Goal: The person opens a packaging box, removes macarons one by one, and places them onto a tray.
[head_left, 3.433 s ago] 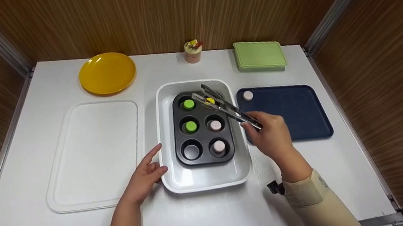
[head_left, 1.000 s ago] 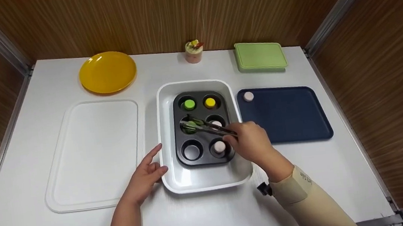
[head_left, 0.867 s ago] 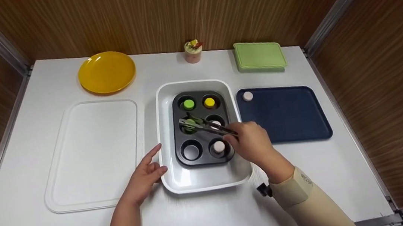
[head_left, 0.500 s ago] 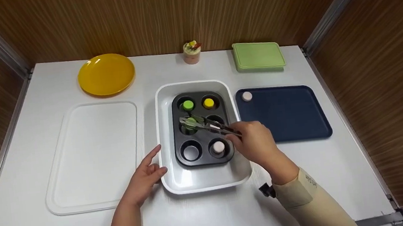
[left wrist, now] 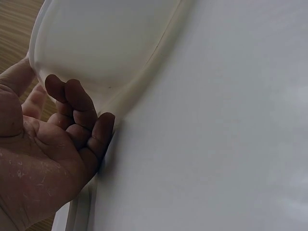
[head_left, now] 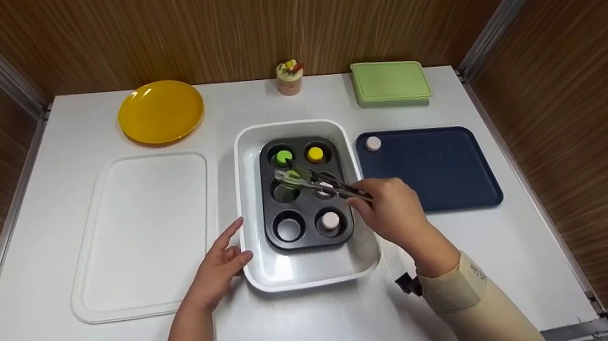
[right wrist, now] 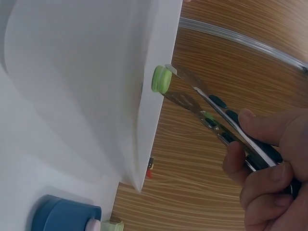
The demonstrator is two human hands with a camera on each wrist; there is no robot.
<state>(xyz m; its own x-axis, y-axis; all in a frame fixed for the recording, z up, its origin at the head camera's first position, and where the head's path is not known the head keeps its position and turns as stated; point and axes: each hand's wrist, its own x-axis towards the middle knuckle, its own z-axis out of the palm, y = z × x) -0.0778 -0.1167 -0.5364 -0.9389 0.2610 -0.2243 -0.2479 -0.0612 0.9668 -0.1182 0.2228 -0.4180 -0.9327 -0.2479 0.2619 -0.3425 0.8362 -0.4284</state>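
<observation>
My right hand [head_left: 392, 206] grips metal tongs [head_left: 334, 189] over the black muffin tin [head_left: 311, 237]. A green macaron [right wrist: 161, 79] is between the tongs' tips, raised above the left middle cup. My left hand [head_left: 220, 264] holds the left rim of the white basin [head_left: 315, 279]; its thumb tip is over the rim and the curled fingers are against the outer wall. Inside the basin, the tin also bears another green macaron [head_left: 284, 157], a yellow macaron [head_left: 315, 154] and two pale pink macarons [head_left: 330, 221], one partly behind the tongs.
At right is a navy tray [head_left: 440, 173] with a pale pink macaron [head_left: 373, 143] in its corner. Left of the basin lies a white tray [head_left: 141, 238]. Along the back stand a yellow plate [head_left: 161, 112], a dessert cup [head_left: 289, 79] and a green lidded box [head_left: 392, 81].
The tongs moved from above the yellow macaron to the left middle cup and took hold of the green macaron there. It has since been lifted slightly. My left hand has kept its place.
</observation>
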